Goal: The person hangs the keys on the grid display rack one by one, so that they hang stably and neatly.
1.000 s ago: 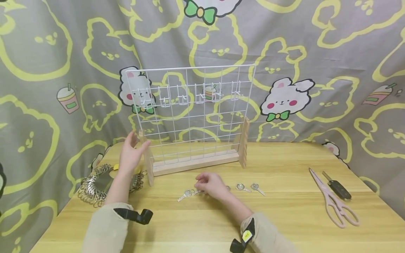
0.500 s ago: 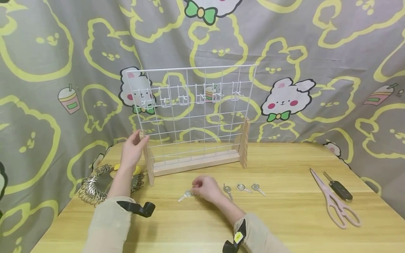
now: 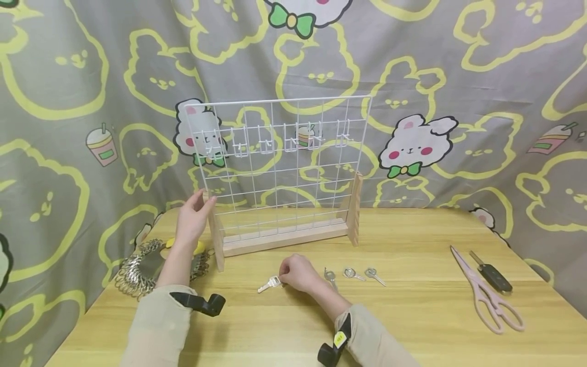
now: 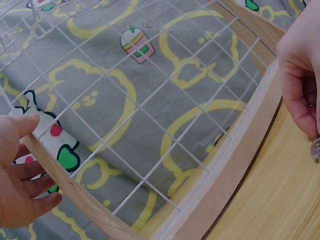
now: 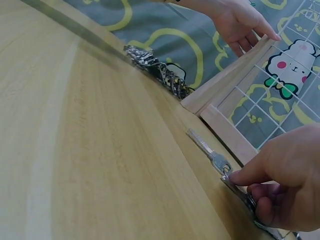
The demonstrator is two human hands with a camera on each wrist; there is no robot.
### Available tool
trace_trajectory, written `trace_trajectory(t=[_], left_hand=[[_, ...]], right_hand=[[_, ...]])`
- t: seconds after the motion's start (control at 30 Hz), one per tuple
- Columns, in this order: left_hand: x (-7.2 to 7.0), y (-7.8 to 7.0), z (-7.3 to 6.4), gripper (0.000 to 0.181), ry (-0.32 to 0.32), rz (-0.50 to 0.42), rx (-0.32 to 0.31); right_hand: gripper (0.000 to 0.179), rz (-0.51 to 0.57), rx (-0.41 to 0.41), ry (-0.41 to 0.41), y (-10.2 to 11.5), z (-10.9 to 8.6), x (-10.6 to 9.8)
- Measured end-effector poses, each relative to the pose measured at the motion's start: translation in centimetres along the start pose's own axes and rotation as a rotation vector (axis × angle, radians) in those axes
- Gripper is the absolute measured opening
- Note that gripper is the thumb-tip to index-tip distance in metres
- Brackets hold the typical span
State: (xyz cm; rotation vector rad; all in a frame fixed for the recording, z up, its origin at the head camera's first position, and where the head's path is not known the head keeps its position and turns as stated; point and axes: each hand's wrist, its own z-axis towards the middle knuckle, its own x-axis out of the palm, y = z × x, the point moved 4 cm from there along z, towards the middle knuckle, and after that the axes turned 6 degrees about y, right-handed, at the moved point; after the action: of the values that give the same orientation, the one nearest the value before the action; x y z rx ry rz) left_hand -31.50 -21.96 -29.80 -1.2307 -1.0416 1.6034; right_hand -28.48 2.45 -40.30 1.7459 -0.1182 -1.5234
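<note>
My left hand [image 3: 191,219] holds the wooden left upright of a white wire grid rack [image 3: 284,188] near its top, thumb on one side and fingers on the other. In the left wrist view, the thumb lies over the upright's end [image 4: 60,177]. My right hand [image 3: 299,273] is low over the table in front of the rack, its fingertips pinching at the ring end of a silver key [image 3: 268,284]. The right wrist view shows that key [image 5: 202,145] flat on the wood, with more metal partly hidden under the fingers. Several white hooks [image 3: 266,148] hang across the grid.
Three other keys, such as the ringed key [image 3: 376,276], lie right of my right hand. A heap of metal rings [image 3: 137,270] sits left, partly behind my left forearm. Pink scissors [image 3: 486,295] and a black car key [image 3: 494,277] lie far right. A patterned curtain [image 3: 412,76] hangs behind.
My left hand has come in closer and taken hold of the upright. My right hand has shifted slightly left to the leftmost key, uncovering a key on its right.
</note>
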Motion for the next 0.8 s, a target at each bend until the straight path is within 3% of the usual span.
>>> trace_trajectory(t=[0.23, 0.37, 0.53, 0.63, 0.8], left_hand=[[-0.2, 0.2, 0.0, 0.068, -0.002, -0.003, -0.009], [-0.3, 0.1, 0.1, 0.068, -0.002, -0.008, -0.009], [-0.2, 0.0, 0.0, 0.067, 0.005, -0.007, -0.006], [-0.1, 0.0, 0.0, 0.067, 0.007, -0.002, -0.005], [0.0, -0.1, -0.1, 0.066, 0.012, -0.012, 0.005]], right_hand=[[0.018, -0.150, -0.013, 0.046, 0.8, 0.0, 0.1], [0.016, -0.273, -0.021, 0.033, 1.1, -0.2, 0.1], [0.014, -0.351, 0.004, 0.062, 1.1, -0.3, 0.4], [0.014, -0.335, 0.006, 0.078, 1.1, -0.3, 0.4], [0.012, -0.123, -0.029, 0.058, 0.9, -0.1, 0.0]])
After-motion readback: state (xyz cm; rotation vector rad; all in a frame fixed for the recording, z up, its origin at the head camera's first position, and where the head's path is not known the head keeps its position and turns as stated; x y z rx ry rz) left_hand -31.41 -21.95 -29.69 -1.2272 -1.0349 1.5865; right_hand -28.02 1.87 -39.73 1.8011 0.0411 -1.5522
